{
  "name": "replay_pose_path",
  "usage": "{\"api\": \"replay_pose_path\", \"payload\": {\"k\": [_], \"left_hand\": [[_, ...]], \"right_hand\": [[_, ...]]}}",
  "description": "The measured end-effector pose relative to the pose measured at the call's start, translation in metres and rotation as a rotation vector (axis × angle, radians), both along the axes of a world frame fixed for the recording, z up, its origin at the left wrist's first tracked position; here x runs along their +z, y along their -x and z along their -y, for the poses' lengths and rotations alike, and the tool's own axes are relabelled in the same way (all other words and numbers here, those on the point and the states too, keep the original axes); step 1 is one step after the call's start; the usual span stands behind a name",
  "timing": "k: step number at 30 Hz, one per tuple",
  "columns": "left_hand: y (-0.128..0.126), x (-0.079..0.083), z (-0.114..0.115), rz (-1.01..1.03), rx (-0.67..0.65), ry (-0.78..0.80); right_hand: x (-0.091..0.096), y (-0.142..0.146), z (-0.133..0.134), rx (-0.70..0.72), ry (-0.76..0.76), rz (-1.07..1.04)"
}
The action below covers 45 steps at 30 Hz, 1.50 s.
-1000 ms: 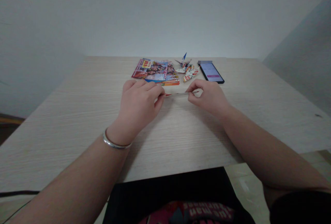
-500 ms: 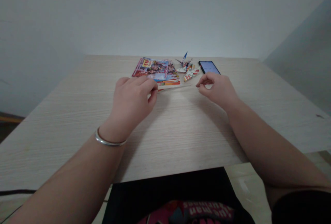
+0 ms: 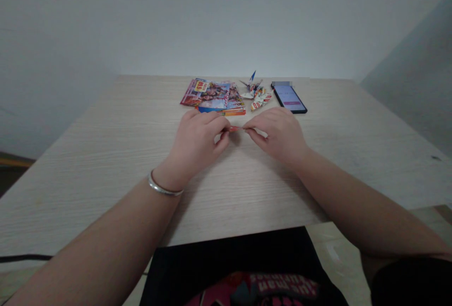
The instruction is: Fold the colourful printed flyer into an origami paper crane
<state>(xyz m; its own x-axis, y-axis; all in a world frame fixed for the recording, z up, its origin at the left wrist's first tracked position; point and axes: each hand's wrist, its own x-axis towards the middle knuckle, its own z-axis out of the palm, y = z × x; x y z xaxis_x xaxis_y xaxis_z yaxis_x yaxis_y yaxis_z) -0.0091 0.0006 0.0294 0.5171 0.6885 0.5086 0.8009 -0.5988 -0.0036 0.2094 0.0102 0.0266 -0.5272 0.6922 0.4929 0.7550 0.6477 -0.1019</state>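
Between my two hands, just above the table, is a small folded piece of paper (image 3: 235,129), of which only a thin reddish and pale strip shows. My left hand (image 3: 202,137), with a silver bangle at the wrist, pinches its left end between thumb and fingers. My right hand (image 3: 278,132) pinches the other end with thumb and fingertips. Most of the paper is hidden by the fingers. Just beyond my left hand lies a stack of colourful printed sheets (image 3: 215,95).
Two folded paper figures, a crane (image 3: 251,88) and a second one (image 3: 261,101), sit right of the stack. A lit phone (image 3: 290,98) lies beyond my right hand. The pale wooden table (image 3: 106,141) meets a wall at the back. A black cable (image 3: 24,258) runs at lower left.
Both hands have come together and nearer to me, the right moving left and the left moving right. The paper, earlier stretched between them, now shows only as a short strip.
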Motion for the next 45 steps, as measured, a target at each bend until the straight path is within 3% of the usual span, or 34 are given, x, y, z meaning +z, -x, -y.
{"api": "replay_pose_path", "payload": {"k": [10, 18, 32, 36, 41, 45], "left_hand": [[-0.010, -0.004, 0.002, -0.036, -0.049, 0.023], [-0.006, -0.004, 0.001, -0.128, -0.072, 0.018], [0.023, -0.003, -0.013, -0.296, 0.150, 0.126], [0.031, 0.000, -0.016, -0.299, 0.244, 0.190], [0.030, -0.004, -0.017, -0.009, 0.308, 0.350], [0.024, -0.017, -0.018, -0.008, 0.256, 0.407]], "right_hand": [[0.001, 0.017, 0.008, 0.007, 0.078, 0.121], [0.000, 0.010, 0.007, 0.014, 0.090, 0.120], [-0.005, -0.026, -0.012, -0.122, 0.234, -0.077], [-0.008, -0.036, -0.019, -0.150, 0.209, -0.100], [-0.019, -0.042, -0.030, -0.015, 0.253, -0.120], [-0.028, -0.037, -0.034, 0.178, 0.299, -0.060]]}}
